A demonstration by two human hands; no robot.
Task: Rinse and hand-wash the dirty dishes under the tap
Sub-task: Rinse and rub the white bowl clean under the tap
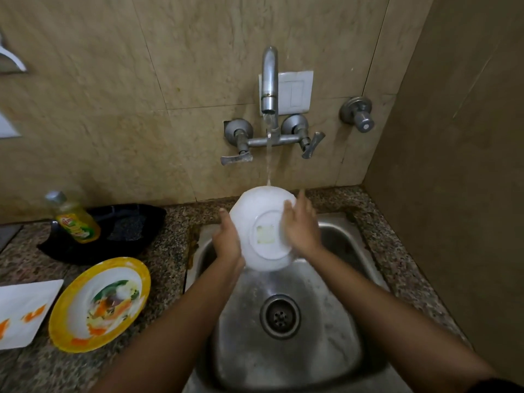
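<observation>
Left hand (226,236) is gripping the round white bowl (259,214) at 9 o'clock, right hand (302,225) pressing flat-fingered at 3 (steel tap (269,80) is running).

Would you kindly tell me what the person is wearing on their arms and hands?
Nothing shows on the left hand or the right hand: no gloves, rings or watch. The left arm and right arm are uncovered, but for a dark edge, perhaps a sleeve, high on the right.

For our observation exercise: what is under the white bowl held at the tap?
Below the white bowl lies the steel sink, with water spilling toward its drain. The sink wall behind the bowl and the bowl's inside are hidden.
</observation>
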